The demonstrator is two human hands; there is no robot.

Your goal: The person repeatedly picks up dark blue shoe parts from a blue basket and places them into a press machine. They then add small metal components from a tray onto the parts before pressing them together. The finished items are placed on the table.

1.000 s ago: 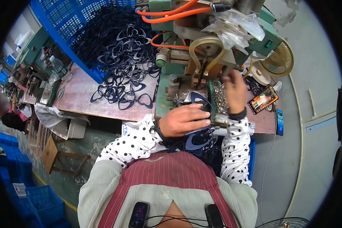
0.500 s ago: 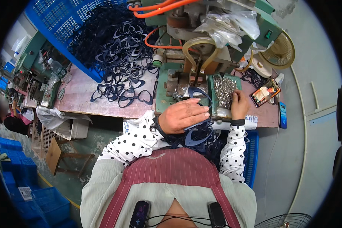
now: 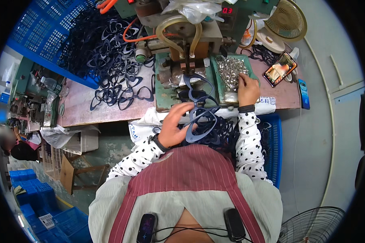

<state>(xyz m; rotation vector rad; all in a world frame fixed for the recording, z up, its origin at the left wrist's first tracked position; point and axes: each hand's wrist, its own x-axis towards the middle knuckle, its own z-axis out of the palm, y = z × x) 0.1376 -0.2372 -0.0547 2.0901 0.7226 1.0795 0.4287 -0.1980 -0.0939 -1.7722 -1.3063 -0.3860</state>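
My left hand [image 3: 175, 127] is at the near side of the machine, thumb and fingers spread apart. Its fingertips meet the edge of dark blue spectacle-shaped flexible frames [image 3: 202, 130], which hang in front of the bench edge. Another such frame [image 3: 207, 86] reaches up to the metal jaws [image 3: 187, 65] of the press. My right hand [image 3: 248, 90] is at the right side of a green tray [image 3: 220, 92] heaped with small shiny metal pieces [image 3: 232, 69]. Its thumb and fingertips are pinched together; whatever is between them is too small to make out.
More dark frames [image 3: 123, 87] spill from a blue crate [image 3: 40, 52] at the left. A phone [image 3: 280, 69] lies on the bench, with a blue phone-like object [image 3: 303, 94] at its right edge. A blue basket [image 3: 275, 150] of frames stands by my lap; a fan [image 3: 286, 20] is behind.
My left hand has drawn back from lying across the frames, and its fingers have spread. My right hand stays pinched at the metal pieces. The whole view has shifted.
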